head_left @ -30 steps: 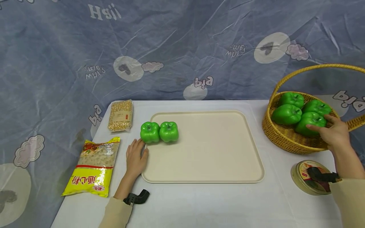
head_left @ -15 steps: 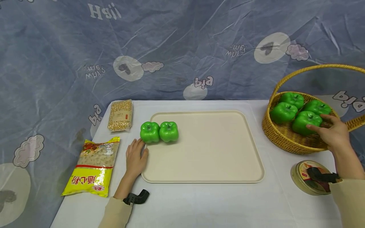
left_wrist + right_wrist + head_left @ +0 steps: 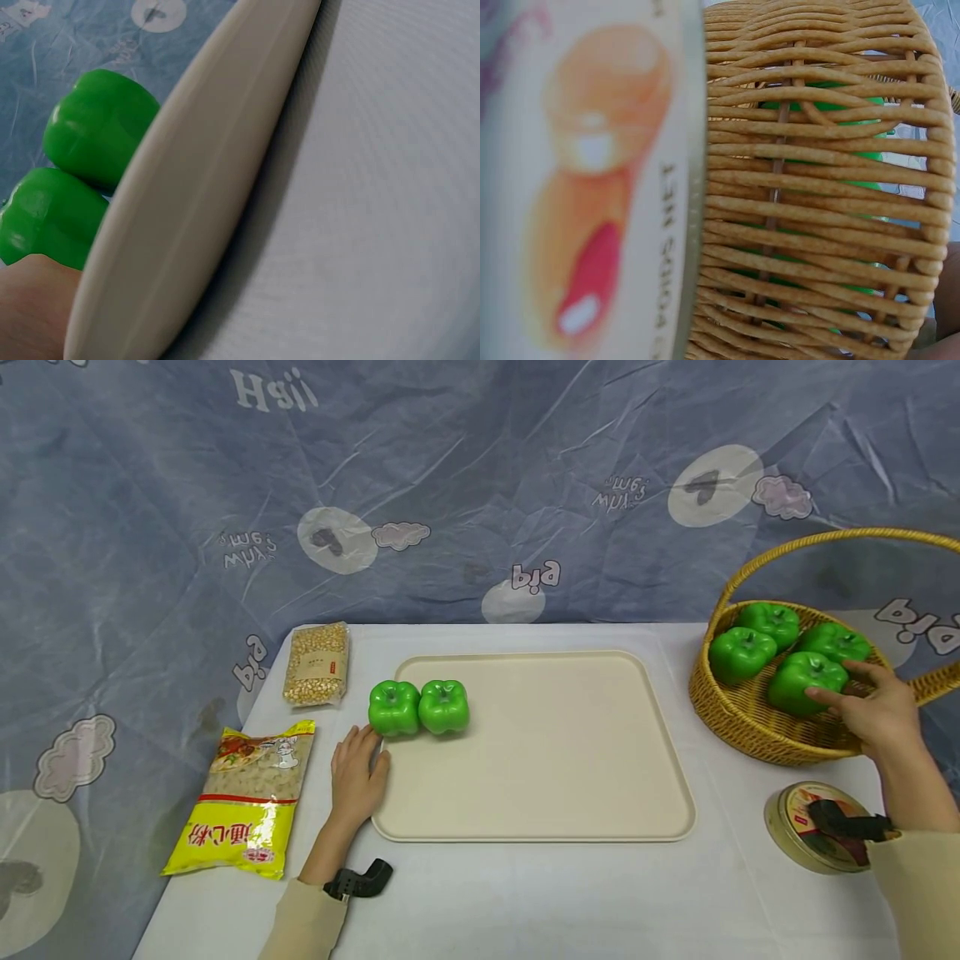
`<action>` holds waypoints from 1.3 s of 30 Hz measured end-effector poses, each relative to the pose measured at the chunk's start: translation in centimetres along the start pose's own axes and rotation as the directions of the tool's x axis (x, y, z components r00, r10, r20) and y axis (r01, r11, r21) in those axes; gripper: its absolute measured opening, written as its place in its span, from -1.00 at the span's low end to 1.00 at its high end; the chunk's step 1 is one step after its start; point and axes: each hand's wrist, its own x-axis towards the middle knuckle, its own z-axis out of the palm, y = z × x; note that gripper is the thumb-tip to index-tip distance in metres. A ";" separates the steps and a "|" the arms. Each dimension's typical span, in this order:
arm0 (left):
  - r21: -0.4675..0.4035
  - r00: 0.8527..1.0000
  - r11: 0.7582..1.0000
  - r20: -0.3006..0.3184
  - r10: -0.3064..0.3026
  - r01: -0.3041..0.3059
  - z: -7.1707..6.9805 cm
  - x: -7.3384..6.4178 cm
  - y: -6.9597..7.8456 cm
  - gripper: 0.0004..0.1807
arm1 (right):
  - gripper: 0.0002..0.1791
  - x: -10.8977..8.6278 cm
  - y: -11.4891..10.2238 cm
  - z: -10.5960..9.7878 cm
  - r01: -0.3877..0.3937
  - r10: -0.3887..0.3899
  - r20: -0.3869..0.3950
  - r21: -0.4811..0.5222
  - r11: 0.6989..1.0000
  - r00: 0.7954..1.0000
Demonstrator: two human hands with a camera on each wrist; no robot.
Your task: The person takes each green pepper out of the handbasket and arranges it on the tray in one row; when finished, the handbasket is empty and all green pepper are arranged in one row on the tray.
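Note:
My right hand point(image 3: 885, 706) reaches into the wicker basket point(image 3: 738, 731) and holds the front right green bell pepper point(image 3: 802, 685) by its right side, thumb in front. Several green bell peppers share the basket, one of them a front left pepper point(image 3: 741, 654). At the left edge of the beige tray point(image 3: 540, 777), my left hand point(image 3: 358, 777) rests with relaxed fingers, its fingertips close to a green bell pepper point(image 3: 393, 708). Another pepper point(image 3: 444, 707) sits right beside that one. In the right wrist view, the basket wall point(image 3: 817, 202) mostly hides the peppers.
A round tin point(image 3: 806, 839) stands under my right wrist, in front of the basket. On the left lie a yellow pasta bag point(image 3: 243, 802) and a pack of corn kernels point(image 3: 318, 665). The basket's tall handle point(image 3: 825, 537) arches over the peppers.
The front left pepper in the basket has shifted left and turned more upright. The pepper at my right hand has moved slightly left and up. My left hand has stayed still.

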 end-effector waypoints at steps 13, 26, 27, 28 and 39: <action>-0.001 1.000 1.000 0.003 -0.002 0.002 0.1 0.1 -0.1 -0.55 | -0.13 -1.6 -1.4 -1.0 0.019 -0.019 -0.034 0.000 1.000 0.999; 0.004 1.000 1.000 0.001 -0.001 0.001 0.0 0.0 -0.1 -0.53 | -0.24 -5.3 -4.2 -2.6 0.161 -0.141 -0.183 0.102 0.982 0.973; 0.005 1.000 1.000 0.002 -0.001 0.001 0.0 0.0 -0.1 -0.53 | -0.25 -5.6 -4.5 -2.7 0.197 -0.170 -0.199 0.121 0.973 0.965; 0.007 1.000 1.000 0.002 0.000 0.000 0.0 0.0 -0.1 -0.53 | -0.25 -6.0 -4.8 -2.7 0.225 -0.194 -0.210 0.136 0.965 0.958; 0.005 1.000 1.000 0.009 -0.004 0.004 0.0 0.0 -0.1 -0.53 | -0.24 -9.3 -9.2 -1.4 0.214 -0.201 -0.103 0.134 0.968 0.974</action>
